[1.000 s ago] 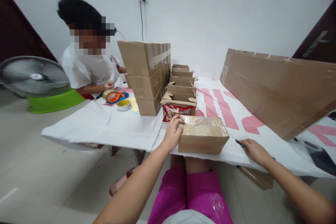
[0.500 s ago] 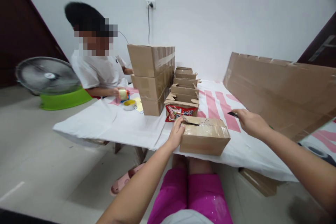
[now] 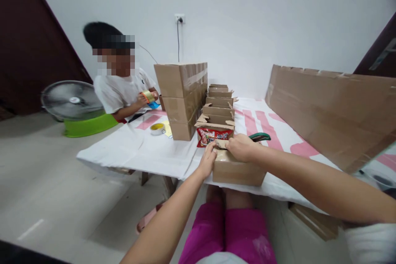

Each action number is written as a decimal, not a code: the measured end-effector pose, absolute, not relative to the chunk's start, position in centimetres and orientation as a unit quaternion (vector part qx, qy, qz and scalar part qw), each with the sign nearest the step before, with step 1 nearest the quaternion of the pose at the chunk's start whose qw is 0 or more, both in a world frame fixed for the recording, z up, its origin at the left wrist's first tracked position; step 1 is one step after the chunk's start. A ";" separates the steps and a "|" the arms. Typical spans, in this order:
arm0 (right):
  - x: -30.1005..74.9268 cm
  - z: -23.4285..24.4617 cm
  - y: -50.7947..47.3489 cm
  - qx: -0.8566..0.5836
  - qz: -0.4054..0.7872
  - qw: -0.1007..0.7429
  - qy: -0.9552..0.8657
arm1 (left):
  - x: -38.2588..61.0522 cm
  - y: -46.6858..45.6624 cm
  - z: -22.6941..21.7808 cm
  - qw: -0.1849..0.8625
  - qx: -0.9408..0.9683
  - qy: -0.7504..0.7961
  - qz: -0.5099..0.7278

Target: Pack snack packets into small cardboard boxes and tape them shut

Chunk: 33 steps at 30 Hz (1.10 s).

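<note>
A small cardboard box (image 3: 236, 173), with clear tape over its top, lies near the table's front edge. My left hand (image 3: 208, 161) grips its left end, fingers at the torn top flap. On top of the same box rests my right hand (image 3: 243, 147), closed around what looks like scissors (image 3: 260, 136); the green handle sticks out behind the hand and the blade end is hidden. Just behind the box, a red snack packet (image 3: 213, 135) leans against a row of open cardboard boxes (image 3: 218, 111).
Left of the row stand stacked taped boxes (image 3: 175, 105). A tape roll (image 3: 157, 128) lies on the white-covered table (image 3: 123, 154). Across the left corner, a person (image 3: 120, 90) handles a yellow tape roll (image 3: 148, 97). A large cardboard sheet (image 3: 328, 107) stands at right.
My right hand has moved left from beside the cardboard sheet onto the box top, bringing the scissors. My left hand stays at the box. The other person has raised the tape roll.
</note>
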State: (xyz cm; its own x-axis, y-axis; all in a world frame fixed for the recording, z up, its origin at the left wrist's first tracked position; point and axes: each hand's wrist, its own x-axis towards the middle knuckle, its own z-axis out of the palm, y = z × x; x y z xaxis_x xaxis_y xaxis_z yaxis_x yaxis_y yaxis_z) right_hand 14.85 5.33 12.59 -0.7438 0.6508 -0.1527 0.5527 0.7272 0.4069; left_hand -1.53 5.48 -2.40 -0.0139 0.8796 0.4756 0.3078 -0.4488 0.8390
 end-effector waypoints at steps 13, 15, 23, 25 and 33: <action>21.2 13.8 6.6 0.379 0.131 0.153 0.903 | -1.3 5.1 -2.1 0.268 0.648 0.465 0.541; 20.7 14.4 6.5 0.380 0.129 0.137 0.906 | -1.3 5.0 -2.1 0.264 0.648 0.465 0.543; 19.5 12.5 6.1 0.377 0.107 0.135 0.910 | -1.6 5.4 -2.8 0.269 0.641 0.477 0.538; 20.7 12.3 6.2 0.391 0.105 0.139 0.904 | -1.6 5.5 -3.0 0.274 0.638 0.479 0.537; 29.8 12.5 7.0 0.475 0.053 0.046 0.877 | -1.7 5.7 -3.3 0.284 0.629 0.478 0.542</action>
State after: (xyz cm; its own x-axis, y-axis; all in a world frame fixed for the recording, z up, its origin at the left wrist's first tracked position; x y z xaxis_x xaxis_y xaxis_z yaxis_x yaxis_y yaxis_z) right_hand 29.82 6.97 12.52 -0.5437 0.8387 -0.0314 0.8289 0.5425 0.1365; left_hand -1.68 5.66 -3.27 -0.0459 0.9106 0.4107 0.2939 -0.3806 0.8768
